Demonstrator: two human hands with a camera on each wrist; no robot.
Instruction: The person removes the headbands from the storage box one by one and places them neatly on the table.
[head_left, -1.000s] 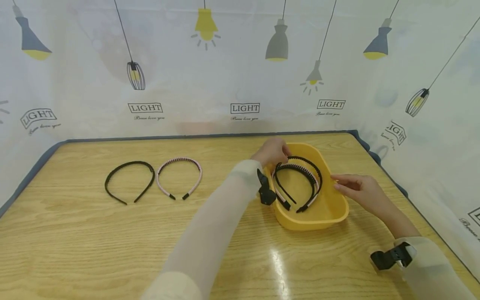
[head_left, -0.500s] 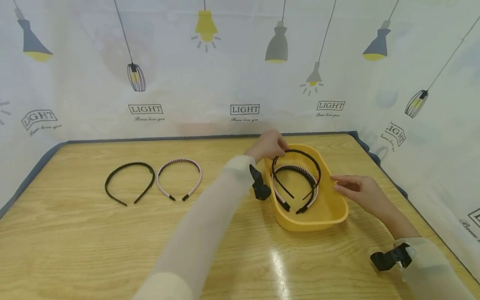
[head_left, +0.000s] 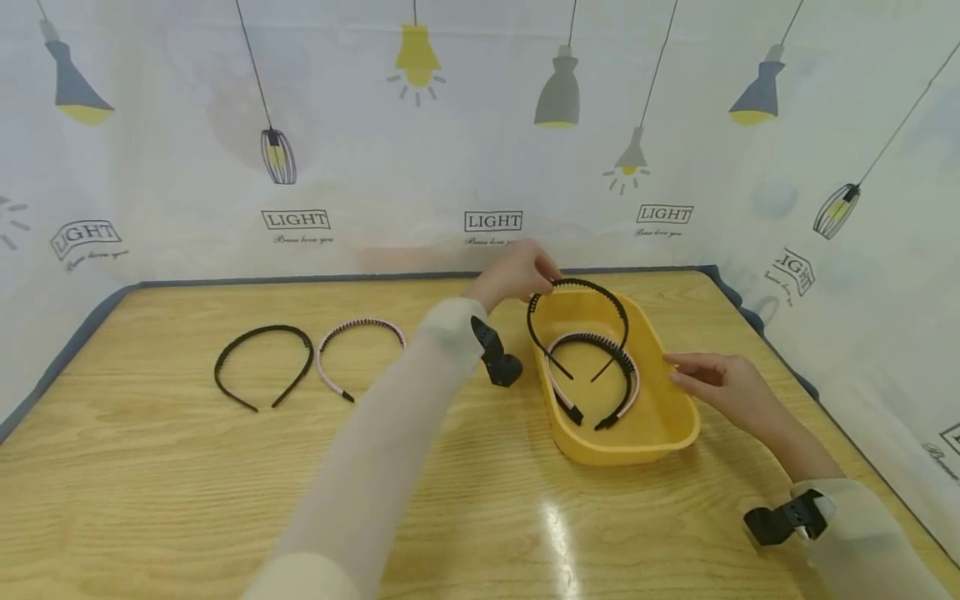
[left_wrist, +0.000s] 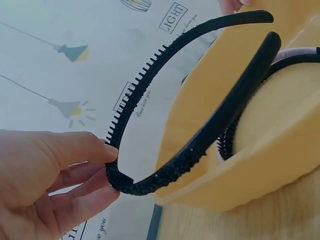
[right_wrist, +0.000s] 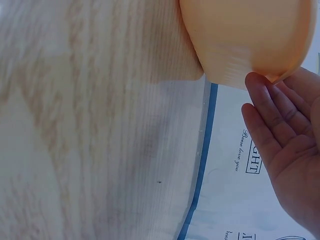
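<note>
Clearly, our left hand point(head_left: 513, 271) pinches the black headband point(left_wrist: 230, 107) near its crown, above the yellow basket point(head_left: 622, 456); our right hand point(head_left: 726, 390) touches the basket with straight fingers. We judge the headband light, springy, better held there than by its tips.

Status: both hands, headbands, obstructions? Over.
Left hand pinching black headband by yellow basket. Right hand at basket's rim. Pink headband and another black one inside. No obstruction seen.

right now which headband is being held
The black headband pinched in the left hand, with its ends hanging over the bin. The other headbands lie in the bin or on the table, and no hand holds them.
</note>
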